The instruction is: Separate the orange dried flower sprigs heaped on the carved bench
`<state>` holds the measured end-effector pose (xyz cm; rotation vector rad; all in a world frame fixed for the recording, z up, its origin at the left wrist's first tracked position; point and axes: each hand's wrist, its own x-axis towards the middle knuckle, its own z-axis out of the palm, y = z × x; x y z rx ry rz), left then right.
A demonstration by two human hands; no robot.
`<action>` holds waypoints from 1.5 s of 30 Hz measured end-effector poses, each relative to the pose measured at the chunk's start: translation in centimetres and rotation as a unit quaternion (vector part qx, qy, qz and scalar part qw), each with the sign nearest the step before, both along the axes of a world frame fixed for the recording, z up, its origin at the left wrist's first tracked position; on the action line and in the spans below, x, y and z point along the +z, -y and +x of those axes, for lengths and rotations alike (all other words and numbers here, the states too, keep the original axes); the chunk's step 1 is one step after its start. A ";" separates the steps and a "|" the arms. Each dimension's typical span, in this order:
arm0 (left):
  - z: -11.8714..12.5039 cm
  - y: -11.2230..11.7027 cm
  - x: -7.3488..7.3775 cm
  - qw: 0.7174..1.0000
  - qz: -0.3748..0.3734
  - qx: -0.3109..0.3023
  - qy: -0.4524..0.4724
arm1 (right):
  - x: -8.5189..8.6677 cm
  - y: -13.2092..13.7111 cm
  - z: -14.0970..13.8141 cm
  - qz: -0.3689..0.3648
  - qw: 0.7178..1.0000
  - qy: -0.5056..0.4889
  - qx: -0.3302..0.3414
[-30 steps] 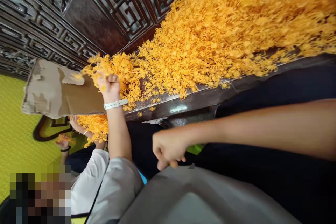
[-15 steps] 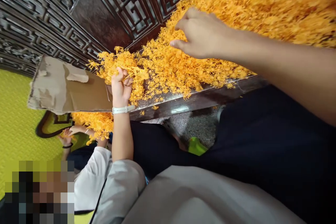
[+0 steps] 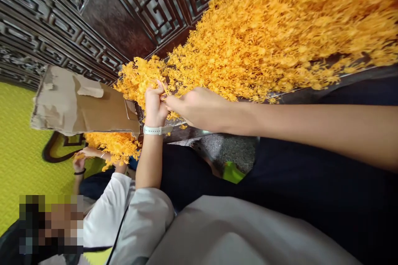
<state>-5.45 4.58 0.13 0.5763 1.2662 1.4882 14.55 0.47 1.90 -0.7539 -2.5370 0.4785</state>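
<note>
A large heap of small orange plastic sprigs point(image 3: 280, 29) covers a dark wooden table point(image 3: 357, 75). My left hand point(image 3: 154, 107), with a white watch on its wrist, is closed at the near end of the heap, gripping an orange sprig point(image 3: 163, 90). From the right, my right hand point(image 3: 194, 107) reaches over and its fingertips pinch the same sprig, right against my left hand's fingers. Both hands meet just above the table's edge.
A torn cardboard sheet point(image 3: 77, 103) lies to the left of my hands. A carved dark wooden panel point(image 3: 124, 8) backs the table. Another person's hands point(image 3: 79, 161) work at a smaller orange pile point(image 3: 115, 145) lower left, over a yellow-green mat point(image 3: 18, 153).
My right hand has come down from the top of the heap to meet my left hand. My left hand moved slightly right and now shares a sprig with it.
</note>
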 end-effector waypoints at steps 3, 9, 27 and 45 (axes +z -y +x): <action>-2.3 -1.3 0.5 0.997 -0.002 0.062 0.038 | 0.8 3.3 0.1 0.083 0.989 -0.012 0.119; -8.3 -1.7 2.3 0.992 0.055 0.099 0.052 | 0.7 1.3 0.6 0.041 0.982 -0.059 0.172; -1.5 -0.7 0.2 0.999 -0.031 0.011 0.037 | 1.3 0.5 -0.1 -0.105 0.967 -0.024 0.232; -0.6 0.9 1.0 0.999 0.016 -0.042 0.031 | -1.7 -2.5 -0.6 -0.313 0.934 -0.171 -0.021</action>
